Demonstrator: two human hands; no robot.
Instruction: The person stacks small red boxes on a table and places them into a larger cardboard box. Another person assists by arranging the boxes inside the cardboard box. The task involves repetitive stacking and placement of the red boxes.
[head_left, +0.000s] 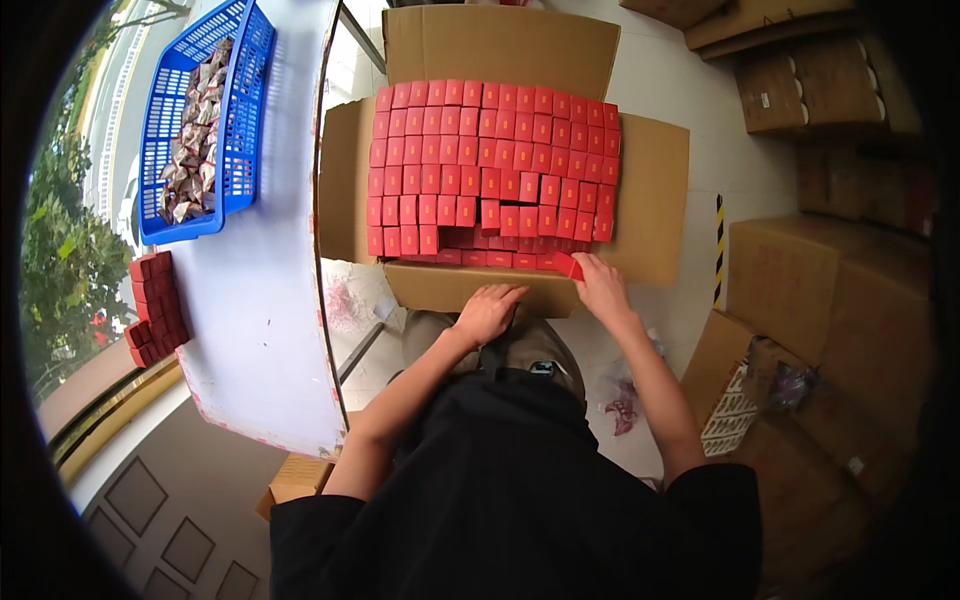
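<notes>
In front of me stands an open cardboard carton [500, 40], its flaps folded outward. Rows of small red boxes [460, 150] fill it in layers. Along the near side the top layer has a gap, and a lower layer of red boxes shows there. My right hand [603, 287] is at the near right corner of the carton, its fingers closed on one small red box [568, 265], which is tilted. My left hand [490, 313] rests at the near flap [440, 283], fingers bent; whether it grips anything is hidden.
On the white table [260, 330] to my left stands a blue plastic basket [245, 130] of small wrapped packets [195, 140]. Stacked red boxes [155, 310] sit at the table's far left edge. Large brown cartons [790, 280] are piled on the right. Plastic scraps [622, 405] lie on the floor.
</notes>
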